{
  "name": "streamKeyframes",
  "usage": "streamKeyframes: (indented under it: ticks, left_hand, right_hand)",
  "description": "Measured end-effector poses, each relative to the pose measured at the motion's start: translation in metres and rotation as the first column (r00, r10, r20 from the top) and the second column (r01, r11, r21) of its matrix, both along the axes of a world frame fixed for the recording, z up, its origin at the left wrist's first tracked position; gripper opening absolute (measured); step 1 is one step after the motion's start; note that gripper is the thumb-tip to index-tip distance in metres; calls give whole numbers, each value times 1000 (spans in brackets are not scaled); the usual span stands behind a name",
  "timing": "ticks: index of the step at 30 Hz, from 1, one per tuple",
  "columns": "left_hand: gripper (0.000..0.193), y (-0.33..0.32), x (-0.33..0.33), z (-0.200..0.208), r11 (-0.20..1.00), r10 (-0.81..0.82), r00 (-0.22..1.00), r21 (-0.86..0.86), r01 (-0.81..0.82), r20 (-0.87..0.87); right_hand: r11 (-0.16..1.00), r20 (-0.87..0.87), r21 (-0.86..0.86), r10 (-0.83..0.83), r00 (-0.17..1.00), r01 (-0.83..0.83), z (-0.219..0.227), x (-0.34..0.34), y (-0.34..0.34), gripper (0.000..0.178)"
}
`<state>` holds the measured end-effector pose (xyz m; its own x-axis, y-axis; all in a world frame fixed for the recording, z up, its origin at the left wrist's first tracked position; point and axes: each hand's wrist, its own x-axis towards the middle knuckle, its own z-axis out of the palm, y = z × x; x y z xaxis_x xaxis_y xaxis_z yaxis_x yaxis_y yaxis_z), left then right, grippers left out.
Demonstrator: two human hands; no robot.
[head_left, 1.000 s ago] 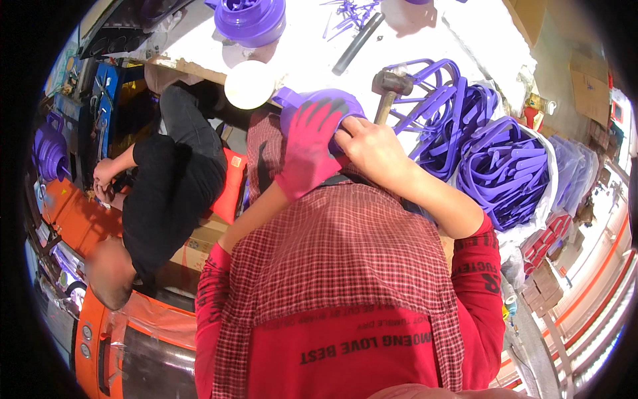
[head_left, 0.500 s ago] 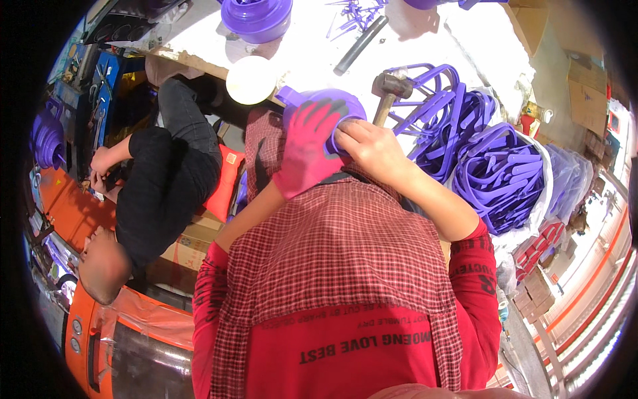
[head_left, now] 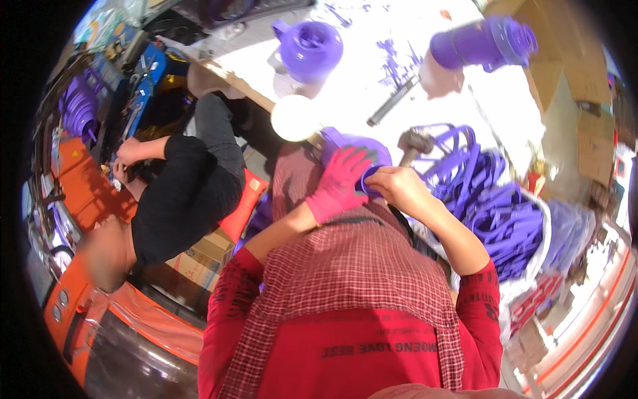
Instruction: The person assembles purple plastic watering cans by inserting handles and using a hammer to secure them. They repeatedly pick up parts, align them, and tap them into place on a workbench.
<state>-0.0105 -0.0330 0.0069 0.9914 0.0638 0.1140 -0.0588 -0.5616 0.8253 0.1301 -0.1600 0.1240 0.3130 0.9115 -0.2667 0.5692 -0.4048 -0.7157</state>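
A purple plastic vessel [head_left: 373, 145] with a lug at one side rests tilted on my lap at the table's edge. My left hand [head_left: 342, 183], in a pink and grey glove, is wrapped over its side and steadies it. My right hand [head_left: 402, 189] is bare, its fingers bunched together at the vessel's round opening. Whatever those fingertips pinch is hidden. A mallet [head_left: 415, 141] with a dark head lies on the table just beyond my right hand. Close past the vessel's lug is a round cream-coloured disc [head_left: 294, 118].
Purple strap handles [head_left: 502, 223] fill a white bag at the right. On the table are a dark rod [head_left: 392, 103], small purple pieces [head_left: 397, 64], an upright purple vessel [head_left: 311, 50] and a lying one [head_left: 482, 45]. A co-worker in black [head_left: 189, 176] sits at the left.
The view has shifted, so the table and things on it sit lower and farther right. My hands keep their hold at the vessel; the right fingertips have moved slightly around its opening.
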Motion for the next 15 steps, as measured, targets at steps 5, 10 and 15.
streamKeyframes:
  ticks: [5, 10, 15]
  left_hand:
    - [87, 21, 10, -38, 997, -70, 997, 25, 69, 40]
    - [97, 17, 33, -38, 999, -20, 996, -46, 24, 92]
    - [112, 41, 19, -9, 987, 5, 999, -157, -11, -39]
  right_hand:
    - [960, 269, 255, -183, 946, 114, 27, 99, 126, 18]
    - [910, 487, 131, 288, 825, -394, -68, 157, 342, 31]
    - [755, 599, -550, 655, 461, -356, -180, 169, 489, 41]
